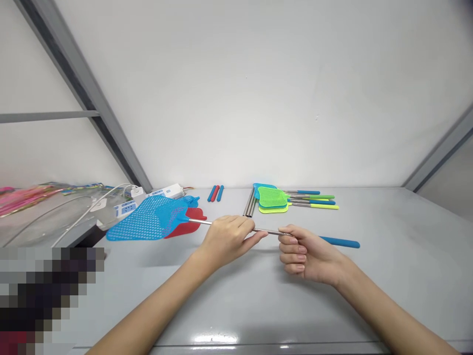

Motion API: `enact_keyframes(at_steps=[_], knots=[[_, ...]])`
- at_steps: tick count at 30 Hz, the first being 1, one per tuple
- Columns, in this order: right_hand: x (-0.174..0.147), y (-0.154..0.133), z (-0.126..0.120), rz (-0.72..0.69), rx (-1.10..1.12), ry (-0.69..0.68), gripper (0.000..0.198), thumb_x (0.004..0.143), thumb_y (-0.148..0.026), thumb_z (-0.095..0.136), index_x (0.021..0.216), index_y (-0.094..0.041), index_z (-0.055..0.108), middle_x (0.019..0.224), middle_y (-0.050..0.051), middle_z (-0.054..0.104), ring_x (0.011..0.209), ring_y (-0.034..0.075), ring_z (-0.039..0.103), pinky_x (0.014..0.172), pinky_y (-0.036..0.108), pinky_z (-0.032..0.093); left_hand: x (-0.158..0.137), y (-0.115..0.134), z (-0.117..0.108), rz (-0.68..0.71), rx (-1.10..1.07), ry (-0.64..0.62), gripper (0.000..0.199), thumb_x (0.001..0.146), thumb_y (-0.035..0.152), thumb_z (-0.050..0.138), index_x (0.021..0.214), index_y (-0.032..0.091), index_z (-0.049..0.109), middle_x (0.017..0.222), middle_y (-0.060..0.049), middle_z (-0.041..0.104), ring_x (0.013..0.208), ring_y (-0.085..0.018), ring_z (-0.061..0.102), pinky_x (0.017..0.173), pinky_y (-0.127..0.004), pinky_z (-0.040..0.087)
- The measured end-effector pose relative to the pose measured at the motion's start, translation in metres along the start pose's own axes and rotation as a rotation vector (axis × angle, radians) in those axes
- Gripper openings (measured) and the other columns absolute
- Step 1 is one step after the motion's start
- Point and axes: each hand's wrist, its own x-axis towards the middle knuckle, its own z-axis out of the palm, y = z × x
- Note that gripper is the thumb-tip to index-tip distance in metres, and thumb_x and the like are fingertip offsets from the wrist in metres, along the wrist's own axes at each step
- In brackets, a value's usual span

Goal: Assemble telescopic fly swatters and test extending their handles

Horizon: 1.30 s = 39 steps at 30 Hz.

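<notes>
A fly swatter (136, 222) with a blue perforated head, a thin metal rod and a blue handle is held level above the table, its head to the left. My left hand (227, 239) is closed around the rod nearer the head. Farther along, my right hand (308, 254) grips the rod with thumb and curled fingers, and the blue handle sticks out beyond it to the right. Behind the held head lie a red swatter head (190, 224) and another blue head (191, 200), both partly hidden.
Several assembled swatters (273, 197) lie stacked at the back, beside bare metal tubes (249, 202). Three loose handles (215, 193), two blue and one red, rest to their left. Power strips (166, 191) with white cables and plastic-bagged items (33, 197) occupy the left side. A person shows, blurred out, at lower left.
</notes>
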Motion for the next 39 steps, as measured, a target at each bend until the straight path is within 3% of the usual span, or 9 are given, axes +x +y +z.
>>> enact_keyframes(at_steps=[3, 7, 13, 20, 39], knots=[[0.003, -0.005, -0.007, -0.108, -0.173, 0.088, 0.031, 0.072, -0.027, 0.050, 0.050, -0.016, 0.032, 0.041, -0.008, 0.015, 0.038, 0.005, 0.016, 0.039, 0.020, 0.016, 0.000, 0.000, 0.001, -0.070, -0.049, -0.057, 0.032, 0.078, 0.040, 0.040, 0.059, 0.016, 0.049, 0.054, 0.003, 0.055, 0.048, -0.008, 0.049, 0.043, -0.022, 0.024], [0.007, -0.007, -0.011, -0.120, -0.249, 0.118, 0.032, 0.071, -0.029, 0.051, 0.049, -0.016, 0.031, 0.042, -0.008, 0.014, 0.038, 0.005, 0.016, 0.039, 0.021, 0.016, 0.000, -0.002, 0.005, -0.111, -0.096, -0.124, 0.034, 0.079, 0.041, 0.037, 0.058, 0.016, 0.048, 0.054, 0.003, 0.056, 0.049, -0.007, 0.049, 0.043, -0.021, 0.023], [0.009, -0.008, -0.007, -0.214, -0.323, 0.160, 0.031, 0.071, -0.030, 0.051, 0.050, -0.016, 0.032, 0.043, -0.008, 0.015, 0.039, 0.005, 0.015, 0.040, 0.021, 0.017, 0.000, -0.015, 0.019, -0.039, -0.128, -0.187, 0.034, 0.081, 0.040, 0.034, 0.061, 0.017, 0.047, 0.055, 0.002, 0.055, 0.050, -0.008, 0.049, 0.046, -0.021, 0.024], [0.008, -0.009, -0.007, -0.234, -0.325, 0.176, 0.031, 0.070, -0.031, 0.052, 0.050, -0.017, 0.033, 0.042, -0.009, 0.015, 0.039, 0.005, 0.015, 0.040, 0.020, 0.017, -0.001, -0.026, 0.034, 0.046, -0.051, -0.123, 0.031, 0.081, 0.039, 0.035, 0.063, 0.017, 0.047, 0.055, 0.002, 0.055, 0.051, -0.009, 0.050, 0.047, -0.022, 0.026], [0.014, -0.003, -0.002, -0.346, -0.360, 0.215, 0.031, 0.071, -0.032, 0.049, 0.050, -0.017, 0.032, 0.040, -0.009, 0.015, 0.037, 0.005, 0.014, 0.039, 0.020, 0.017, -0.001, -0.041, 0.037, 0.082, -0.066, -0.100, 0.029, 0.081, 0.030, 0.035, 0.059, 0.016, 0.047, 0.051, 0.002, 0.052, 0.048, -0.009, 0.048, 0.047, -0.023, 0.025]])
